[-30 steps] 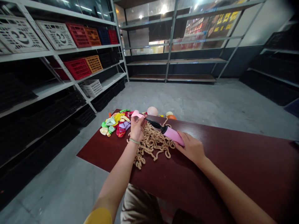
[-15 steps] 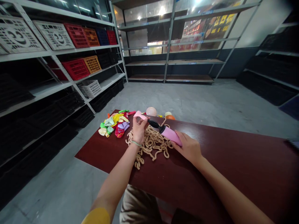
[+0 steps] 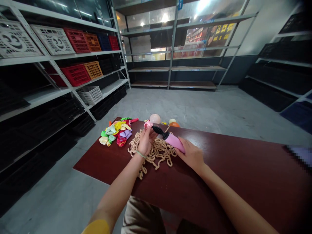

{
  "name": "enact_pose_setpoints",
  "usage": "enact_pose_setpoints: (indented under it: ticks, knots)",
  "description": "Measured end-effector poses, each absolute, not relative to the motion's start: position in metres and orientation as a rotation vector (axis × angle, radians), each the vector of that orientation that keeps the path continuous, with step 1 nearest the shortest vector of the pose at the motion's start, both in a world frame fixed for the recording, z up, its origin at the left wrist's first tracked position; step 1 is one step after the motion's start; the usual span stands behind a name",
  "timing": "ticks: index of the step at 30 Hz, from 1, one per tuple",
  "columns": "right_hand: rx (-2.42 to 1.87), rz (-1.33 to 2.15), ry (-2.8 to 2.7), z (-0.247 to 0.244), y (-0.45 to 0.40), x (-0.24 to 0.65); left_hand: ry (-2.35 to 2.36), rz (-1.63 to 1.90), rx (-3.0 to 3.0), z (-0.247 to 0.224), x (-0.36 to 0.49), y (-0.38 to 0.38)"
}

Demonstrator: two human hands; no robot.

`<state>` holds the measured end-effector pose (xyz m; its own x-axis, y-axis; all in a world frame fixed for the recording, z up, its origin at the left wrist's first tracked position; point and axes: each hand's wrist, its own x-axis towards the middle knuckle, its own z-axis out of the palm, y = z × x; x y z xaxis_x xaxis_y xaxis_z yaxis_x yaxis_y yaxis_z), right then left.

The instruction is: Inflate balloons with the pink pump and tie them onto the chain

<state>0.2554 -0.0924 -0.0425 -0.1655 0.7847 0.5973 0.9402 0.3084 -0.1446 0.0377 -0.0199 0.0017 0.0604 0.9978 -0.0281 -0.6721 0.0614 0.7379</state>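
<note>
My right hand [image 3: 192, 153] is closed around the pink barrel of a balloon pump [image 3: 175, 142], whose black nozzle points left and away from me. At the nozzle's tip, my left hand [image 3: 146, 142] has its fingers on a limp pink balloon [image 3: 148, 124]; how far its neck sits over the nozzle is hidden. Below both hands lies a tangled heap of beige rope-like strands [image 3: 159, 152]. Left of it is a pile of uninflated balloons [image 3: 117, 130] in several colours.
The dark red table [image 3: 219, 169] stretches off to the right. Beyond its far edge show a pale pink inflated balloon [image 3: 155, 119] and an orange one [image 3: 174, 124]. Shelves with crates [image 3: 75, 74] stand on the left, and a metal rack [image 3: 170, 68] at the back.
The pink balloon, stretched out flat above my left fingers before, is now bunched up at the nozzle tip. My left hand has turned. My right hand keeps its grip on the pump.
</note>
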Motion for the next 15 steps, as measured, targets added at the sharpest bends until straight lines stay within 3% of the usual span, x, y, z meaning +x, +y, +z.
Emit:
enact_pose_setpoints:
  ticks: [6,15]
  knots:
    - [-1.499,-0.322,-2.014,-0.047,-0.092,0.254,0.7,1.509,0.748,0.005,0.05,-0.012]
    - [-1.586,-0.098,-1.792,-0.054,-0.083,0.252,0.563,1.693,0.708,0.054,0.119,-0.014]
